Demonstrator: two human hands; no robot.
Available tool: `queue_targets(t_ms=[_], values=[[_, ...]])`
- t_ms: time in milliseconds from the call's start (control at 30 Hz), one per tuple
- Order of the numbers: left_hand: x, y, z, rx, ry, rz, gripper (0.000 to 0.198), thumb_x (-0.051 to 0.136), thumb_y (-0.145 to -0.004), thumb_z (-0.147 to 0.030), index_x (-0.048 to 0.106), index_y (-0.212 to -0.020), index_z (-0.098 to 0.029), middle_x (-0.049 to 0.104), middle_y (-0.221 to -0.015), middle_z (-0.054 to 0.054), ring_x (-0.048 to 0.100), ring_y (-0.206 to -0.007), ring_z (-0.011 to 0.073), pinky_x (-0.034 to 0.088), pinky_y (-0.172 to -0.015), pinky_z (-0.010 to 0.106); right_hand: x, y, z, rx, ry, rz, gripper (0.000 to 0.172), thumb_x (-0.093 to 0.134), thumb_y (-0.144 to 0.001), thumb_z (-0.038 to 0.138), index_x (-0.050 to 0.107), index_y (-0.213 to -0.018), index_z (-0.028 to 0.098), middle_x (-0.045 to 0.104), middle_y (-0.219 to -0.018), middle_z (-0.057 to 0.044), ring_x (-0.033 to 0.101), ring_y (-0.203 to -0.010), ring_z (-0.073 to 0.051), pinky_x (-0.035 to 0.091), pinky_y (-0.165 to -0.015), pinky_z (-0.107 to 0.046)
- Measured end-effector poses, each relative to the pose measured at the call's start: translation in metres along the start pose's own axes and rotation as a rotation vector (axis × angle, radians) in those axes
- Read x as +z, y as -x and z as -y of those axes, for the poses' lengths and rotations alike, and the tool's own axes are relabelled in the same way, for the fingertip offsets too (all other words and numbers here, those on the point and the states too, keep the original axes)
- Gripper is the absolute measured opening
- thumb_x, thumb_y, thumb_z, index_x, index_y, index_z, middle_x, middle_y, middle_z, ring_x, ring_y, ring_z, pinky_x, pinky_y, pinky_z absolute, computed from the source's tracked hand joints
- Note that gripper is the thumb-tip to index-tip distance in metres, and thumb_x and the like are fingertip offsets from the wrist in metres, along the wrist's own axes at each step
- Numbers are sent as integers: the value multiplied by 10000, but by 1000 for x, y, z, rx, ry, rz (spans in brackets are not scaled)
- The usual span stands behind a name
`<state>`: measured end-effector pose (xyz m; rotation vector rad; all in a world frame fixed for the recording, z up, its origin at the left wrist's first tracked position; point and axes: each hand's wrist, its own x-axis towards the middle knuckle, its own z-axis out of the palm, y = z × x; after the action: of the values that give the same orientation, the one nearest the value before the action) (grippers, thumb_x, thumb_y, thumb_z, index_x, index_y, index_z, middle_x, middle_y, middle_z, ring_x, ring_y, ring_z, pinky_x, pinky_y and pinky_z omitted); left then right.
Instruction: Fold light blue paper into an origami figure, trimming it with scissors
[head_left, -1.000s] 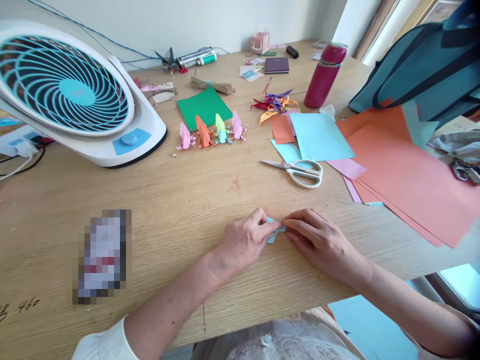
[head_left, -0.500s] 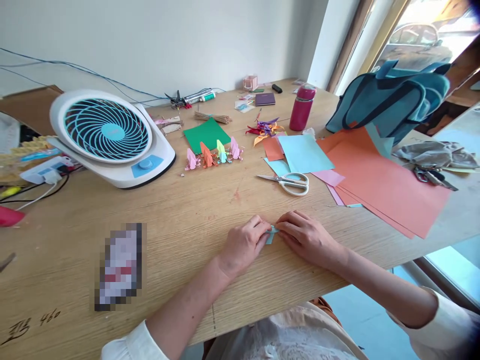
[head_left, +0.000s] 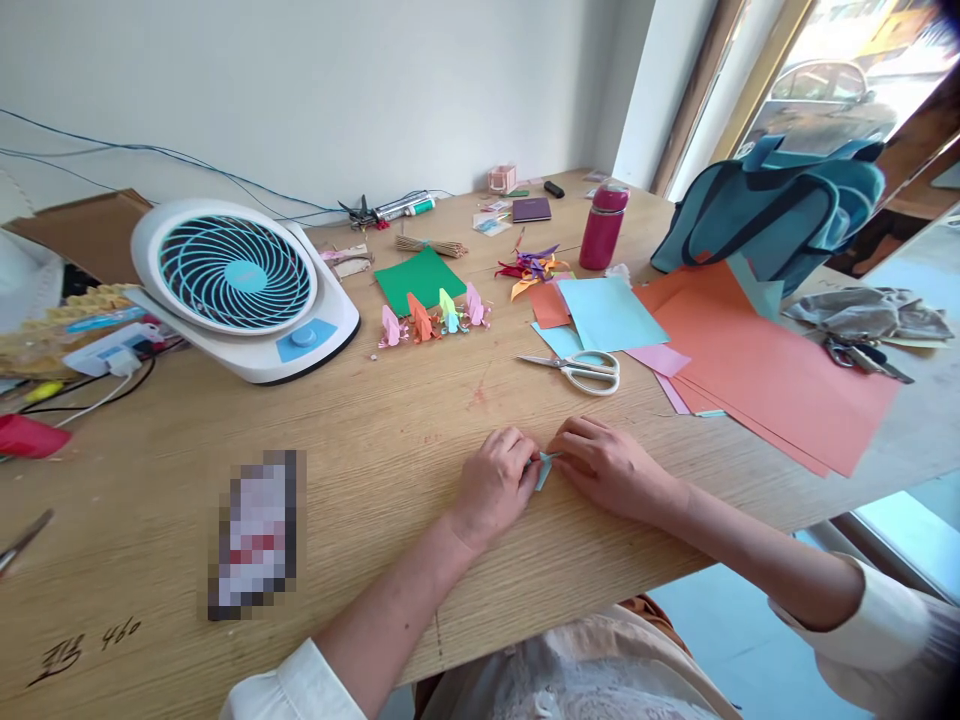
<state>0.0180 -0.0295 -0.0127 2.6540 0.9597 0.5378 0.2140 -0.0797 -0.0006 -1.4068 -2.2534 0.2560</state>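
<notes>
A small piece of folded light-blue paper [head_left: 544, 471] sits between my two hands, just above the tabletop near its front edge. My left hand [head_left: 496, 484] is closed, thumb and fingers pinching the paper's left side. On the other side my right hand [head_left: 611, 468] pinches its right end with the fingertips. Much of the paper is hidden by my fingers. White-handled scissors [head_left: 591, 371] lie beyond my hands, blades pointing left. Behind them are light-blue sheets [head_left: 615, 313]. Several folded paper figures [head_left: 422, 318] in pink, orange and green stand in a row by a green sheet [head_left: 418, 278].
A white fan [head_left: 247, 290] stands at the left, with a pixelated object [head_left: 259, 535] nearer me. Large orange sheets [head_left: 780, 370] cover the right side, below a teal bag [head_left: 765, 215]. A magenta bottle [head_left: 604, 228] and colourful paper strips [head_left: 531, 268] are farther back.
My fingers have shifted slightly around the light-blue paper, and its hanging part now looks narrower and more tilted. The view has turned a little to the left.
</notes>
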Motion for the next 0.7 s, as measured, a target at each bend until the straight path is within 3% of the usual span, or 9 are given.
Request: queue_targets(t_ms=[167, 300, 433, 533, 700], values=[[-1, 0, 3, -4, 111, -86, 60, 500, -928, -155, 548, -908, -183, 597, -1023, 78, 544, -992, 222, 481, -894, 393, -3, -13, 1, 109, -210, -5, 97, 549, -922, 190, 645, -907, 181, 608, -870, -36, 580, -744, -136, 449, -679, -256], [-7, 2, 7, -70, 305, -160, 91, 421, -975, -166, 504, -948, -189, 610, -1042, 79, 577, -990, 189, 488, -886, 355, -3, -35, 0, 149, -446, -15, 77, 571, -900, 219, 630, -878, 174, 620, -798, -10, 551, -651, -109, 425, -608, -237], [-11, 4, 12, -182, 390, -290, 91, 421, -989, -201, 485, -924, -199, 607, -1004, 60, 595, -938, 160, 499, -843, 318, 9, -56, 0, 231, -796, 21, 212, 620, -883, 378, 601, -924, 171, 611, -730, 6, 543, -638, -124, 422, -582, -251], [-12, 4, 14, -230, 379, -376, 92, 438, -986, -209, 491, -911, -199, 605, -1030, 64, 601, -957, 159, 507, -834, 310, 23, -64, 2, 243, -1099, 35, 337, 669, -839, 483, 579, -911, 167, 626, -786, -9, 583, -712, -140, 460, -651, -274], [-14, 3, 14, -236, 359, -409, 110, 458, -979, -208, 503, -879, -198, 589, -1065, 84, 591, -1036, 180, 512, -842, 320, 35, -63, 6, 252, -1240, -63, 357, 707, -815, 483, 573, -917, 168, 623, -835, -16, 585, -750, -137, 463, -692, -276]])
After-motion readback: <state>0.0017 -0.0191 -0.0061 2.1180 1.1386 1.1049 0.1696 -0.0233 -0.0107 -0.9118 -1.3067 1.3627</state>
